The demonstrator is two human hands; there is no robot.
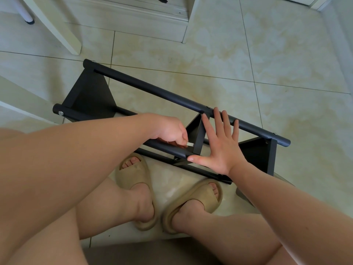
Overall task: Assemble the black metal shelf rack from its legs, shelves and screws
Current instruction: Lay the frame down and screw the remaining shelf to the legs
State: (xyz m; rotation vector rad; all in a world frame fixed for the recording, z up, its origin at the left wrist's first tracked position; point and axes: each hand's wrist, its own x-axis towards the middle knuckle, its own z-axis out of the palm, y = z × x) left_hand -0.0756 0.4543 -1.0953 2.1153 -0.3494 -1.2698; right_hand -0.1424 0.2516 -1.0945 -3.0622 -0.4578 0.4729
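The black metal shelf rack (152, 88) lies on its side on the tiled floor, its round legs running from upper left to lower right with three shelves between them. My left hand (170, 131) pinches a small pale tool (190, 144) against the near leg (164, 147) beside the middle shelf (196, 134). My right hand (219, 144) is spread flat, fingers straight, pressing on the middle shelf with fingertips at the far leg (248, 126). Screw heads show on the far leg and at the left leg end (61, 113).
My feet in tan slippers (137, 188) stand just in front of the rack. White furniture legs (57, 29) and a white cabinet base (133, 18) stand beyond it at the upper left. Tiled floor (267, 64) stretches to the right.
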